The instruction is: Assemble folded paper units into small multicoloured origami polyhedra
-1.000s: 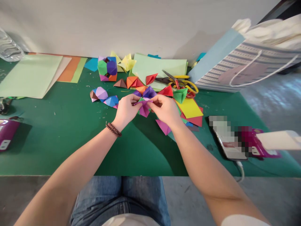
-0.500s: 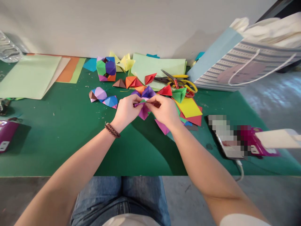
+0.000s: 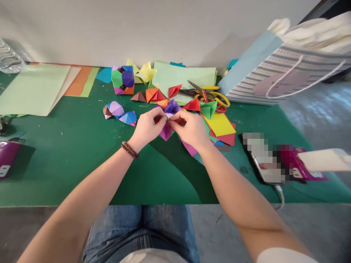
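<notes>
Head view: the left hand (image 3: 148, 128) and the right hand (image 3: 192, 129) are meeting above the green bench (image 3: 82, 182), directly in front of the person. The fingers (image 3: 161, 116) of both hands are closed in a pinch on a small folded paper unit (image 3: 166, 132), gripping it from opposite sides, while its magenta point is hanging below them. The fingers are hiding most of the upper folds, so the exact fold cannot be made out. Pinching close to the fold, as the hands are doing here, appears well suited to keeping the thin layers aligned, and even pressure from both sides would help to prevent skewing. A purple folded unit (image 3: 172, 107) is lying just beyond the hands, and a green folded unit (image 3: 208, 109) is resting to the right. Yellow-handled scissors (image 3: 208, 95) are lying on a pale green paper sheet (image 3: 175, 76), and a multicoloured modular origami ball (image 3: 123, 79) is sitting farther back on the left.
</notes>
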Demonstrator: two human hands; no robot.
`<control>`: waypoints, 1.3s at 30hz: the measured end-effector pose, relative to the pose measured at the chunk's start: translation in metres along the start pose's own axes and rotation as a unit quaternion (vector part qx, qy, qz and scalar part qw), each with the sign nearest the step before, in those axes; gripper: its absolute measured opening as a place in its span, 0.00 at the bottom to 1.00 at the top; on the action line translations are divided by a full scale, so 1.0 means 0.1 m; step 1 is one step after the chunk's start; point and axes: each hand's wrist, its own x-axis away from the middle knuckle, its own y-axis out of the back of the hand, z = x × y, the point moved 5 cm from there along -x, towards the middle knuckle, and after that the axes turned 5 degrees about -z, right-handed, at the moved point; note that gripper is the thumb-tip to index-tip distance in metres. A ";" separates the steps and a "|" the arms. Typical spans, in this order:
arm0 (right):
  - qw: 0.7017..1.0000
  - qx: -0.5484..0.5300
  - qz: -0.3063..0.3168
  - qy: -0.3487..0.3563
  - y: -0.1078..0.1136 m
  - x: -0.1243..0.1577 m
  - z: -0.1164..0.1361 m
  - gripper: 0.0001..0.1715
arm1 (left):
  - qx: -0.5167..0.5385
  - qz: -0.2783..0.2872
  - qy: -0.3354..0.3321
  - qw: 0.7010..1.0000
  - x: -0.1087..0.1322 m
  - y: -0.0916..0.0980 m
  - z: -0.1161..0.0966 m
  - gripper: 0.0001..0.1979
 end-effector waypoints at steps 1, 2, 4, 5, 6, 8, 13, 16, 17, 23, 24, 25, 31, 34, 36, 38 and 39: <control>1.000 -0.002 -0.004 -0.001 0.01 0.00 0.00 0.03 | 0.007 0.006 0.000 1.000 0.00 0.00 0.00 0.05; 1.000 -0.004 -0.008 -0.002 0.02 0.00 -0.01 0.04 | 0.015 0.011 0.000 1.000 -0.01 0.00 0.01 0.05; 1.000 -0.009 -0.008 -0.002 0.02 0.00 0.00 0.04 | 0.030 0.018 0.000 0.999 -0.02 0.01 0.02 0.04; 1.000 -0.009 -0.003 -0.002 0.01 0.00 0.00 0.04 | 0.032 0.021 -0.002 0.999 -0.02 0.01 0.02 0.05; 1.000 -0.008 0.003 -0.001 0.00 0.00 0.00 0.04 | 0.028 0.025 -0.006 0.999 -0.02 0.01 0.02 0.05; 1.000 -0.006 0.018 -0.003 -0.02 0.01 0.01 0.03 | 0.009 0.030 -0.019 0.999 -0.02 0.00 0.00 0.07; 0.998 -0.044 0.046 -0.020 -0.07 0.01 -0.02 0.04 | -0.022 0.015 -0.031 0.999 0.00 -0.01 -0.01 0.07; 0.997 -0.054 0.025 -0.040 -0.06 0.00 -0.07 0.05 | 0.041 0.024 -0.003 0.999 -0.01 -0.04 0.05 0.03; 0.997 -0.057 0.017 -0.044 -0.05 -0.01 -0.09 0.04 | 0.062 0.027 0.010 0.998 -0.02 -0.05 0.07 0.03; 0.994 -0.101 0.019 -0.032 -0.06 -0.01 -0.06 0.08 | 0.097 0.016 0.064 0.993 -0.03 -0.05 0.16 0.03; 0.994 -0.106 0.019 -0.025 -0.06 -0.01 -0.05 0.09 | 0.110 0.017 0.069 0.991 -0.03 -0.05 0.16 0.03; 0.994 -0.110 0.018 -0.018 -0.06 -0.01 -0.04 0.09 | 0.123 0.018 0.075 0.989 -0.03 -0.04 0.15 0.03; 0.988 -0.154 -0.002 0.017 -0.05 -0.02 -0.07 0.04 | 0.155 0.022 0.103 0.982 -0.03 -0.04 0.15 0.03; 0.989 -0.146 -0.003 0.035 -0.05 -0.02 -0.07 0.03 | 0.171 0.031 0.103 0.979 -0.02 -0.05 0.14 0.04; 0.991 -0.127 0.004 0.045 -0.05 -0.03 -0.06 0.04 | 0.192 0.036 0.105 0.975 -0.02 -0.05 0.14 0.05; 0.992 -0.111 0.008 0.054 -0.05 -0.02 -0.04 0.04 | 0.216 0.043 0.109 0.969 -0.03 -0.05 0.13 0.06; 0.993 -0.102 0.006 0.061 -0.04 -0.02 -0.03 0.04 | 0.229 0.050 0.113 0.966 -0.03 -0.05 0.12 0.07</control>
